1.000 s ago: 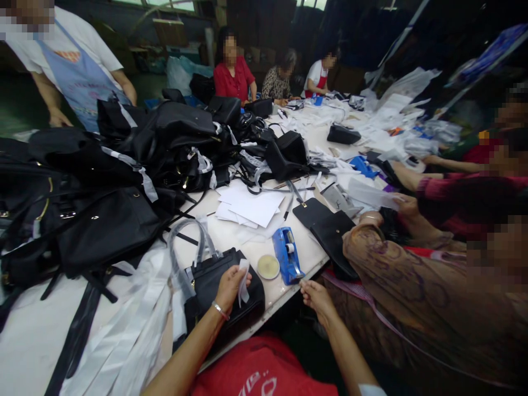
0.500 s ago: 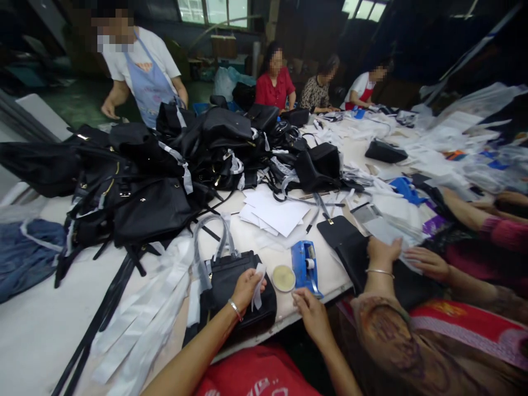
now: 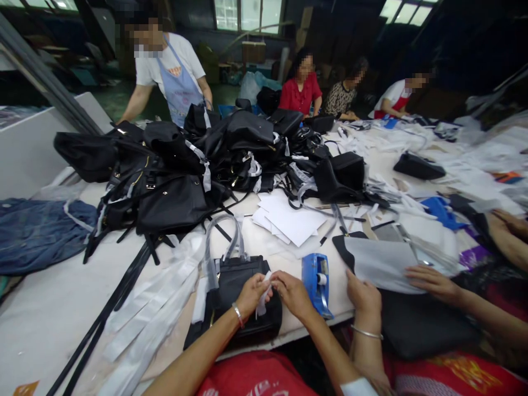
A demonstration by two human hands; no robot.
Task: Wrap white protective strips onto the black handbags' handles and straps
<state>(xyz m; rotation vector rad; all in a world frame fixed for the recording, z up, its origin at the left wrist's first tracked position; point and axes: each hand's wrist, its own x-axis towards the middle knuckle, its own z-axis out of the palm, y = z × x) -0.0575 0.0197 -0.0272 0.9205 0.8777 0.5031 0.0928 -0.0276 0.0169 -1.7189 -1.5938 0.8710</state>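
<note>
Dim workroom shadows lie behind a pale surface heaped with black bags. Over a black handbag at its front edge, the left hand has its grip closed on a thin white strip; the right hand brings its fingertips to the strip's upper end, whether pinching I cannot tell. Fingers cover the strip's middle, and the left hand hides part of the handbag.

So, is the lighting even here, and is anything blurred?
In the head view, lighting is uneven: the windows glare while the upper-right background sinks nearly to black; in the same head view, the black handbag shows little surface detail, and the white strip in the left hand looks too soft for fine detail.
</note>
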